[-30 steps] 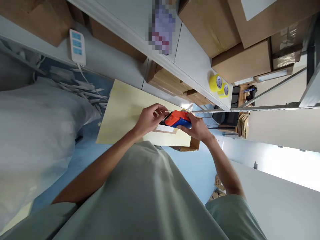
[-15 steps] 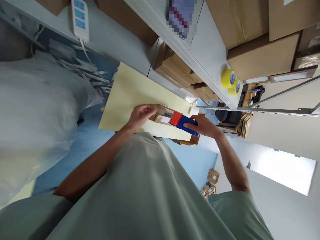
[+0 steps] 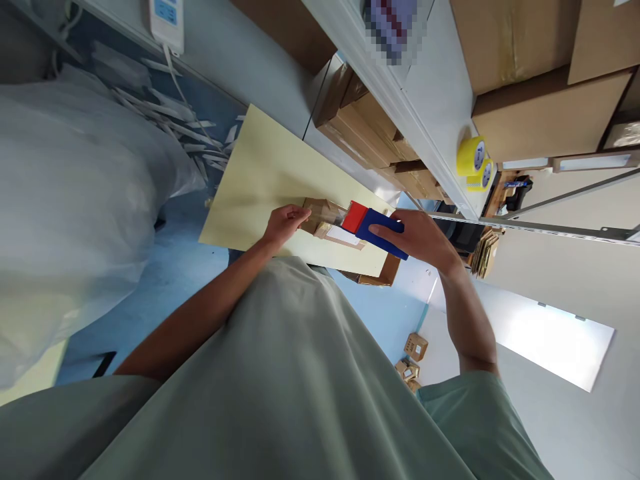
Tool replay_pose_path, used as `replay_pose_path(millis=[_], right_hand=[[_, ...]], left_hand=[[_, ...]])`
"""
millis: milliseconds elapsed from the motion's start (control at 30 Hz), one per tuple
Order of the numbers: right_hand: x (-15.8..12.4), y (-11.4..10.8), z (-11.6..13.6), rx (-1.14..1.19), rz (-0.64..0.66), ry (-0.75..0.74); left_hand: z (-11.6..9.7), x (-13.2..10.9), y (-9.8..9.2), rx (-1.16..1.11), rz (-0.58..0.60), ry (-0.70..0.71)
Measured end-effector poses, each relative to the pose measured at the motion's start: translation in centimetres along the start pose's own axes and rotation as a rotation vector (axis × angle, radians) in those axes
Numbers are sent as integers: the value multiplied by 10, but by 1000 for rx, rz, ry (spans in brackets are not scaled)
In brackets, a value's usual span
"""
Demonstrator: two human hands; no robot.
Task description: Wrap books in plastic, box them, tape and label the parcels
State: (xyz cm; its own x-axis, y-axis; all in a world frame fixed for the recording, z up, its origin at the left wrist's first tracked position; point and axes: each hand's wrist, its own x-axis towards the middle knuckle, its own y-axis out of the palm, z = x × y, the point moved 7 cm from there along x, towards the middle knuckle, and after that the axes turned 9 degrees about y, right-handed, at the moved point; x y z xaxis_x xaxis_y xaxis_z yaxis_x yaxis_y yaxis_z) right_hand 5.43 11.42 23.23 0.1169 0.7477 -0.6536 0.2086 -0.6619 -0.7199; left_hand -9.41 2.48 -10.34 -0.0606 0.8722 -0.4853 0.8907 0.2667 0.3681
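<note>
A small cardboard box [image 3: 321, 219] with a white label [image 3: 343, 235] lies on a pale yellow board. My left hand [image 3: 285, 224] is at its left end, thumb and fingertips closed together on the box's edge. A blue and red tape dispenser [image 3: 376, 228] is gripped in my right hand [image 3: 417, 239], fingers wrapped round its blue body. Its red end sits over the box's right part, close to the upper face. Shiny clear tape seems to run along the box towards the red end; its exact path is hard to make out.
The yellow board [image 3: 270, 157] lies beside a shelf with cardboard boxes [image 3: 370, 127]. Two yellow tape rolls [image 3: 471, 157] stand on the upper shelf. A power strip [image 3: 167, 23] is at top left, above a large white plastic bag [image 3: 90, 207]. An open carton [image 3: 385, 272] shows under the board's right end.
The view has shifted slightly. My right hand has lifted and turned the tape dispenser a little relative to the box. My left fingertips have drawn together at the box's end.
</note>
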Motion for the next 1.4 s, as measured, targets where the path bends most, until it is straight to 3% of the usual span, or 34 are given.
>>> replay_pose_path(millis=[267, 467, 900, 1067, 1133, 1200, 1333, 1400], right_hand=[[9, 10, 36, -90, 10, -22], [13, 17, 38, -127, 18, -40], [12, 28, 37, -168, 13, -2], [11, 28, 40, -192, 36, -29], [11, 28, 39, -206, 47, -32], [12, 29, 38, -221, 52, -32], [12, 33, 41, -243, 65, -57], [10, 35, 44, -250, 74, -63]], left_hand=[[29, 11, 6, 4, -7, -28], [40, 16, 8, 113, -53, 57], [52, 21, 24, 181, -39, 116], [59, 19, 11, 363, -82, 70], [51, 13, 9, 394, -37, 109], [32, 4, 16, 375, 86, 224], [-10, -12, 45, 439, 367, 459], [-19, -12, 57, 552, 452, 505]])
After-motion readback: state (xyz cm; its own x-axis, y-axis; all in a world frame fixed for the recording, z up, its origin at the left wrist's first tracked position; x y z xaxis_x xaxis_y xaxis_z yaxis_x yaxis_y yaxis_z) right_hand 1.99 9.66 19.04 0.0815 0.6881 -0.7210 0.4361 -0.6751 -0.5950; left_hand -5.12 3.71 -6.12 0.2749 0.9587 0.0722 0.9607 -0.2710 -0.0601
